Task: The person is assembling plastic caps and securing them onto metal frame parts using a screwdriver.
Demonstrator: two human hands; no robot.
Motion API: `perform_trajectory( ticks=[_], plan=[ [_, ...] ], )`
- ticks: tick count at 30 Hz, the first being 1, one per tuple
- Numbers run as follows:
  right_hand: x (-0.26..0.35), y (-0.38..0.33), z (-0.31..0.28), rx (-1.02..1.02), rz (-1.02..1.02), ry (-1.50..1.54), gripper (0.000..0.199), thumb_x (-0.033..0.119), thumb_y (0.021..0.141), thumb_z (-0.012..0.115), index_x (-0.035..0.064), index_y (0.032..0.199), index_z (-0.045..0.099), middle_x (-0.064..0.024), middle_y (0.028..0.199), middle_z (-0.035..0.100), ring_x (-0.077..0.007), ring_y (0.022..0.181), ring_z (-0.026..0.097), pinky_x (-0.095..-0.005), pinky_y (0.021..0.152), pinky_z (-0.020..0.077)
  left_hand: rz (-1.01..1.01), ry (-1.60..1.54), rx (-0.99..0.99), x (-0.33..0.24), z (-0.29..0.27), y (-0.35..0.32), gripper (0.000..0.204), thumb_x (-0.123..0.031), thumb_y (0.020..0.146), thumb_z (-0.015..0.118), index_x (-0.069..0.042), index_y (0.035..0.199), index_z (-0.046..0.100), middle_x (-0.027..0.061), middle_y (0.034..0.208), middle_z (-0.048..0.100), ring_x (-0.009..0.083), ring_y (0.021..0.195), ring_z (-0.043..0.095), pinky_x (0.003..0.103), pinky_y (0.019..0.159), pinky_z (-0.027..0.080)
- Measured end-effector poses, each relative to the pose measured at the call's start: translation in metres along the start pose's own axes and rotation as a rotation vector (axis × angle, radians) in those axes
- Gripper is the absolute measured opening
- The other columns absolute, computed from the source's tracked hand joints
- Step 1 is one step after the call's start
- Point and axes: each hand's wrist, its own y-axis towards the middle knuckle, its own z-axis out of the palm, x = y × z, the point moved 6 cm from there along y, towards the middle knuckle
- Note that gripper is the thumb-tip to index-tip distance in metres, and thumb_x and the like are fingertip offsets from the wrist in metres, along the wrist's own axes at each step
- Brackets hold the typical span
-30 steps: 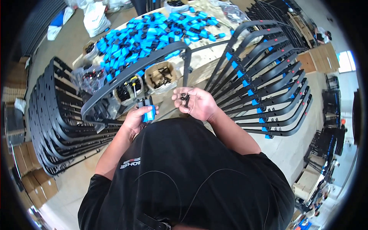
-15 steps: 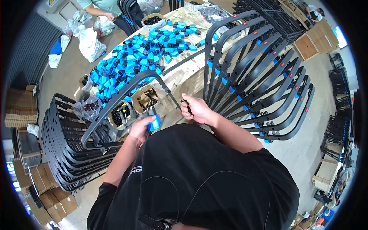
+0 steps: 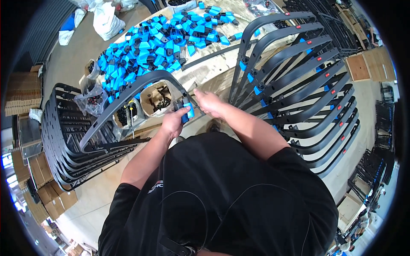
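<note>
My left hand (image 3: 173,123) is closed around a blue-and-black plastic fitting (image 3: 189,110), close to the lower end of a bent black tube frame (image 3: 150,77). My right hand (image 3: 210,104) is beside that same tube end, its fingers drawn together. Whatever small thing it may hold is hidden. Just behind my left hand stands an open cardboard box (image 3: 146,99) with dark bolts inside. A screwdriver with a yellow handle (image 3: 132,110) leans at a bag of small black parts (image 3: 121,116).
A big heap of blue-and-black fittings (image 3: 149,47) covers the table (image 3: 205,77). Nested black frames stand at left (image 3: 64,141); more frames with blue fittings and red marks fan out at right (image 3: 299,85). White sacks (image 3: 106,23) lie on the floor beyond.
My left hand has brought the blue-and-black fitting right and up to the tube end. The small dark piece seen in my right hand no longer shows. My view has tilted downward.
</note>
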Motion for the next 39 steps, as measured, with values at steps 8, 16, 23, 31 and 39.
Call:
perform_trajectory(
  ticks=[8, 16, 23, 31, 39],
  plan=[
    [0.013, 0.035, -0.010, -0.124, -0.160, -0.456, 0.071, 0.057, 0.104, 0.042, -0.0071, 0.128, 0.063, -0.0253, 0.107, 0.071, -0.0310, 0.095, 0.068, -0.0426, 0.087, 0.0519, 0.100, -0.031, -0.067, -0.001, 0.013, 0.015, 0.030, -0.005, 0.093, 0.071, -0.001, 0.120, 0.059, 0.0081, 0.101, 0.067, 0.0200, 0.085, 0.067, 0.036, 0.074, 0.058],
    [0.017, 0.050, -0.003, 0.072, -0.132, -0.283, 0.049, 0.049, 0.106, 0.044, 0.0033, 0.101, 0.061, -0.0107, 0.089, 0.057, -0.0206, 0.078, 0.052, -0.0362, 0.071, 0.0391, 0.095, -0.069, -0.081, 0.004, 0.002, 0.029, 0.031, 0.002, 0.090, 0.069, 0.002, 0.120, 0.060, 0.0114, 0.109, 0.069, 0.0232, 0.092, 0.069, 0.038, 0.083, 0.060],
    [0.014, 0.051, -0.006, 0.204, 0.058, -0.256, 0.058, 0.048, 0.106, 0.045, -0.0035, 0.119, 0.068, -0.0140, 0.094, 0.072, -0.0265, 0.086, 0.065, -0.0417, 0.085, 0.0518, 0.101, -0.178, -0.095, 0.002, -0.001, 0.027, 0.032, 0.007, 0.087, 0.067, 0.003, 0.119, 0.062, 0.0118, 0.110, 0.069, 0.0247, 0.098, 0.069, 0.040, 0.091, 0.059],
    [0.044, 0.041, 0.008, 0.103, -0.420, -0.796, 0.063, 0.049, 0.107, 0.033, -0.0026, 0.112, 0.069, -0.0277, 0.106, 0.071, -0.0454, 0.105, 0.065, -0.0491, 0.093, 0.0495, 0.109, -0.244, -0.050, 0.008, -0.009, 0.032, 0.035, 0.007, 0.089, 0.065, 0.002, 0.124, 0.061, 0.0127, 0.114, 0.068, 0.0246, 0.101, 0.068, 0.040, 0.092, 0.058],
    [0.040, 0.044, -0.001, -0.002, -0.451, -0.455, 0.048, 0.038, 0.104, 0.043, -0.0036, 0.097, 0.066, -0.0243, 0.094, 0.069, -0.0402, 0.091, 0.065, -0.0468, 0.085, 0.0472, 0.104, -0.257, -0.067, 0.007, -0.007, 0.024, 0.035, 0.004, 0.091, 0.066, 0.000, 0.126, 0.062, 0.0108, 0.115, 0.068, 0.0234, 0.101, 0.067, 0.038, 0.090, 0.057]
  ],
)
